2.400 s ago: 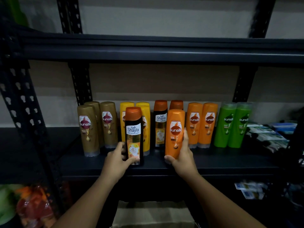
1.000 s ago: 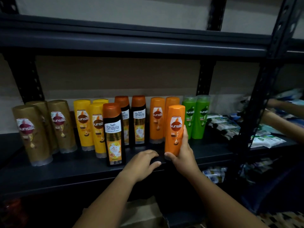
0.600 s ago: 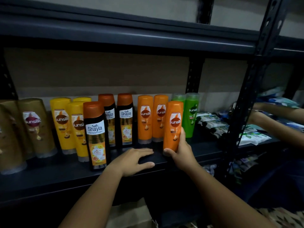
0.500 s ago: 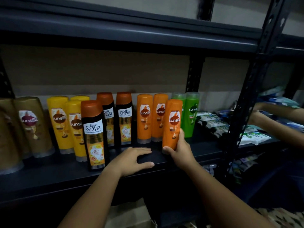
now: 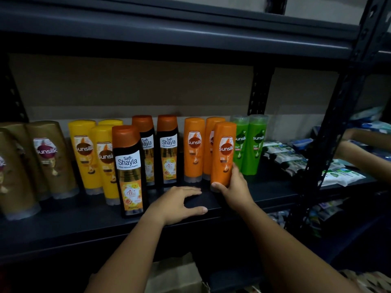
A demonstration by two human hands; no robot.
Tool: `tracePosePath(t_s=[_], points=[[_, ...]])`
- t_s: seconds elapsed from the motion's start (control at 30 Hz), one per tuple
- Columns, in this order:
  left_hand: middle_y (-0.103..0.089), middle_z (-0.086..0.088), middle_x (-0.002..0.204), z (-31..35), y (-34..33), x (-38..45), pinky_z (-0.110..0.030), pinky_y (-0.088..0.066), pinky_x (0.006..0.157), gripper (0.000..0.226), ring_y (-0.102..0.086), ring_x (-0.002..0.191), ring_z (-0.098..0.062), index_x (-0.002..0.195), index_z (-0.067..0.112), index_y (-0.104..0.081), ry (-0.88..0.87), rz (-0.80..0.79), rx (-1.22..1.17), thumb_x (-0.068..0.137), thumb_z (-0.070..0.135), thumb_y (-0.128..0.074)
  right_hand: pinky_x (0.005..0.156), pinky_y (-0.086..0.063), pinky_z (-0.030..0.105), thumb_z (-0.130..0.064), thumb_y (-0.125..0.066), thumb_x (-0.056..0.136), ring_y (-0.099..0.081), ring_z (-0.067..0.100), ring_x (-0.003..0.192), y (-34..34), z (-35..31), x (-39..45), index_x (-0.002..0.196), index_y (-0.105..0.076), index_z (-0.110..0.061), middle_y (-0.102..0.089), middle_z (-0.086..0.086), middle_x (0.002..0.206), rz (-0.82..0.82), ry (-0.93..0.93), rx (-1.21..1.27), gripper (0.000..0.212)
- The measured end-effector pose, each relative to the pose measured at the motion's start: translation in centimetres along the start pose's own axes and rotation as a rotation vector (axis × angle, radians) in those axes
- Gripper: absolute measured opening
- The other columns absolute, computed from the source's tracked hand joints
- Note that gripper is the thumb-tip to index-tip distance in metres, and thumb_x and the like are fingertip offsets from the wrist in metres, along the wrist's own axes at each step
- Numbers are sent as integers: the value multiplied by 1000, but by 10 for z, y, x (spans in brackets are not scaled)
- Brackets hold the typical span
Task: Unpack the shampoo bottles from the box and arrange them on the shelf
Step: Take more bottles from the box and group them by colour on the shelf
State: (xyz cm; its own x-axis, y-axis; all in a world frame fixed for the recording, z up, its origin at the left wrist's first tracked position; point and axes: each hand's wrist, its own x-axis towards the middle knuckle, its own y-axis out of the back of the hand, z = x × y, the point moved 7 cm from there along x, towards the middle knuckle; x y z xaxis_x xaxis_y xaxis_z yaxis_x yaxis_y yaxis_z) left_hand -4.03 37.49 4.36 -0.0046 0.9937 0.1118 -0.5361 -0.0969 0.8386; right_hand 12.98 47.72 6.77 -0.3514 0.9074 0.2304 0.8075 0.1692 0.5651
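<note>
most bottles already stand in colour groups on the shelf [image 5: 211, 205]. the right hand [image 5: 234, 188] grips an orange sunsilk bottle [image 5: 223, 153] near its base, just in front of two matching ones; the left hand [image 5: 175, 205] rests spread on the shelf. the cardboard box [image 5: 173, 275] below shows no contents.

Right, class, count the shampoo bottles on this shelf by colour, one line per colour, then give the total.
Gold Sunsilk bottles: 3
Yellow Sunsilk bottles: 3
Black Safi Shayla bottles: 3
Orange Sunsilk bottles: 3, one gripped by the right hand
Green Sunsilk bottles: 2
Total: 14
</note>
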Motion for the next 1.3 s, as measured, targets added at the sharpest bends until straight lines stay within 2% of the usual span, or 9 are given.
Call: tracePosePath(t_s=[0.17, 0.47, 0.6, 0.77, 0.93, 1.03, 1.13, 1.23, 1.3], points=[[-45, 22, 153, 2, 0, -1, -33, -33, 119, 80, -37, 141, 2, 148, 36, -51, 2, -6, 8, 80, 75, -67, 109, -38, 39, -34, -78, 87, -44, 25, 136, 0, 1, 0, 158, -21, -21, -42, 7, 151, 29, 5, -2, 91], [-45, 24, 153, 1, 0, 1, -31, -32, 117, 81, -37, 141, 1, 148, 38, -50, 15, -7, 14, 79, 76, -67, 101, -42, 32, -39, -85, 79, -54, 23, 129, 2, 5, -3, 154, -33, -21, -54, 5, 144, 102, 35, 51, 93], [-44, 24, 154, 2, 0, 0, -27, -30, 113, 80, -35, 142, 2, 148, 38, -49, 13, -5, 24, 80, 76, -66, 101, -43, 33, -39, -85, 78, -55, 23, 129, 2, 6, -3, 154, -34, -21, -55, 5, 144, 95, 22, 74, 93], [-43, 23, 155, 4, 0, -1, -34, -32, 119, 80, -36, 143, 0, 149, 37, -48, 5, -15, 35, 81, 75, -65, 104, -45, 36, -38, -85, 78, -56, 23, 128, 1, 8, -2, 154, -35, -20, -56, 6, 144, 91, 13, 90, 93], [-40, 22, 157, 7, 1, -3, -34, -30, 119, 80, -33, 145, -2, 151, 37, -45, -1, -21, 51, 83, 75, -62, 103, -45, 35, -38, -84, 80, -57, 22, 128, -1, 9, 0, 153, -37, -19, -57, 5, 143, 80, 14, 73, 89], [-35, 18, 161, 16, -1, -9, -33, -32, 119, 75, -30, 147, -4, 155, 35, -39, -50, -8, 197, 91, 74, -51, 104, -45, 37, -43, -82, 80, -54, 23, 129, -2, 10, -1, 153, -34, -20, -56, 5, 143, 70, 25, 33, 90], [-37, 11, 161, 24, -4, -26, -32, -35, 119, 62, -29, 149, -4, 154, 30, -41, -148, 76, 342, 101, 62, -43, 105, -46, 43, -52, -79, 82, -49, 24, 132, -1, 6, -12, 155, -26, -21, -50, 5, 144, 111, 63, -13, 95], [-56, 7, 147, 28, -2, -64, -29, -43, 111, 42, -46, 138, -7, 143, 24, -58, -330, 188, 303, 106, 44, -50, 92, -50, 47, -55, -62, 92, -55, 25, 115, 1, 1, -40, 141, -42, -18, -58, 4, 121, 305, 129, -174, 65], [-69, 3, 119, 24, 8, -101, -27, -50, 97, 25, -62, 113, -14, 120, 15, -70, -479, 320, 253, 105, 30, -58, 82, -49, 45, -51, -57, 95, -56, 26, 97, -8, -8, -62, 119, -54, -17, -58, 1, 100, 398, 252, -301, 42]])
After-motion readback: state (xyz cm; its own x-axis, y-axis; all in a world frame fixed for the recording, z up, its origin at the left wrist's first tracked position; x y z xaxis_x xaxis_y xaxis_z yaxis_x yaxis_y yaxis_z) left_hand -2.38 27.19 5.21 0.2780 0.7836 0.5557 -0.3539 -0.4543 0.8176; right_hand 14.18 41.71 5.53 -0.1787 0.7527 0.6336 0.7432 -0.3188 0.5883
